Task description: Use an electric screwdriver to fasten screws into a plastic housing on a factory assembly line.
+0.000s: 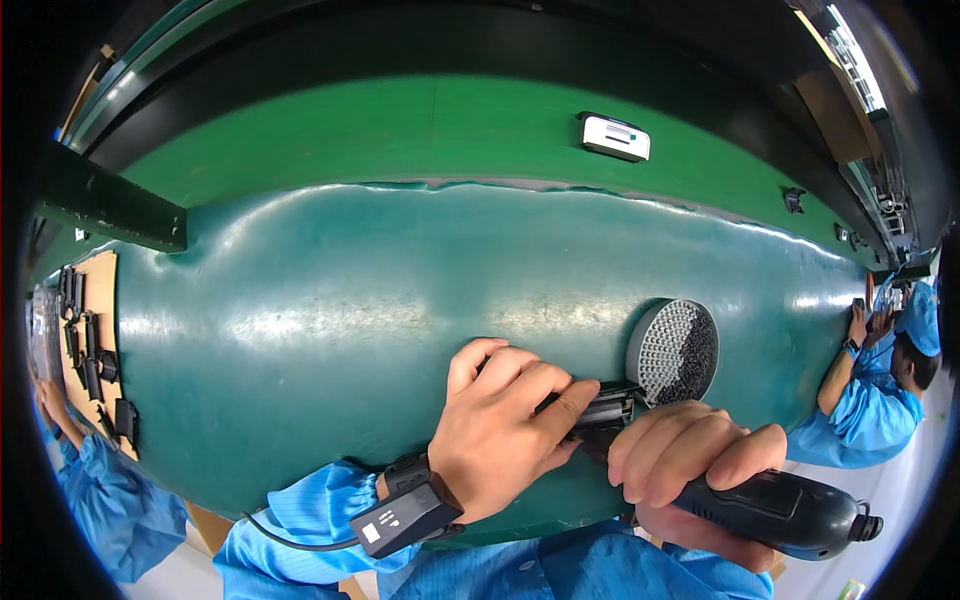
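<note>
My left hand is closed around a small black part, which has a ridged, greyish face at its right end. Fingers hide most of that part. In my right hand a black electric screwdriver is gripped, its rear end toward the lower right. Its tip points left, close to the black part; whether the two touch is hidden by my fingers. Just beyond both hands stands a round grey dish with a dimpled bottom, and small dark screws are heaped along its right side.
A board with several black parts lies far left, beside a co-worker's blue sleeve. Another co-worker sits at the right. A white-and-black device rests on the green strip behind the table. A dark post juts in at left.
</note>
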Demonstrator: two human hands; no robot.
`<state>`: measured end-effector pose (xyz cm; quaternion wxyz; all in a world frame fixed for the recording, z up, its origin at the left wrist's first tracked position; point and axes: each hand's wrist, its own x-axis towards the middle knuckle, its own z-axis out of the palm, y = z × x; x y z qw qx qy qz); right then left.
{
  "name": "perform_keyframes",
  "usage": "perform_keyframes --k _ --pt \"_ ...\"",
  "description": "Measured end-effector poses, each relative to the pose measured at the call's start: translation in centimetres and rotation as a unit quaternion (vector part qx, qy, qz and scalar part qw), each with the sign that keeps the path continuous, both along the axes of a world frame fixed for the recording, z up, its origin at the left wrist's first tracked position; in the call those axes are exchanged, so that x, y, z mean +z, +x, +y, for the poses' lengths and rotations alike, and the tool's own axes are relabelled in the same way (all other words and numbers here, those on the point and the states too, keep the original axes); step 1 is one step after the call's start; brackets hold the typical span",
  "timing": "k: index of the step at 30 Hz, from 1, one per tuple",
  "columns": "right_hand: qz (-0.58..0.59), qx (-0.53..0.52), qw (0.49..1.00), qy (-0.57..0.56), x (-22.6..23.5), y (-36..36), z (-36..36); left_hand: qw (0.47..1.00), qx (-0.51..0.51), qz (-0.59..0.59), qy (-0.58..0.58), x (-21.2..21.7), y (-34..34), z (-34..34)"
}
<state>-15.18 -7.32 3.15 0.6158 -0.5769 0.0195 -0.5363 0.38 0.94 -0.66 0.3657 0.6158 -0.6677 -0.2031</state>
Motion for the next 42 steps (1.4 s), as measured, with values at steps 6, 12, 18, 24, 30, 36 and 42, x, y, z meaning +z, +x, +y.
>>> perform_keyframes --k 6,12,18,24,30,36,42 --pt "0.006 -0.005 1.0 0.018 -0.4 0.5 0.5 1.0 0.004 0.004 0.007 -0.1 0.2 0.2" --pt "0.037 0.045 0.997 -0.042 -0.3 0.3 -0.1 1.0 0.0 -0.003 0.006 0.0 0.4 0.3" --pt "0.028 0.063 0.995 -0.068 -1.0 -0.1 0.5 0.998 -0.014 -0.063 0.002 0.3 0.2 0.3" --pt "-0.033 0.098 0.993 -0.048 -0.4 -1.1 -2.2 0.993 -0.033 -0.111 0.006 0.8 0.7 0.0" --pt "-0.115 -0.207 0.969 0.073 0.2 -9.1 -11.7 0.973 0.038 -0.225 -0.023 2.0 5.6 -2.8" --pt "-0.144 -0.264 0.919 0.255 -0.8 -9.5 -15.0 0.925 0.213 -0.311 -0.046 0.8 21.1 -9.0" --pt "-0.129 -0.304 0.897 0.295 -1.5 -9.1 -15.5 0.983 0.156 -0.095 -0.017 0.5 7.9 -20.5"
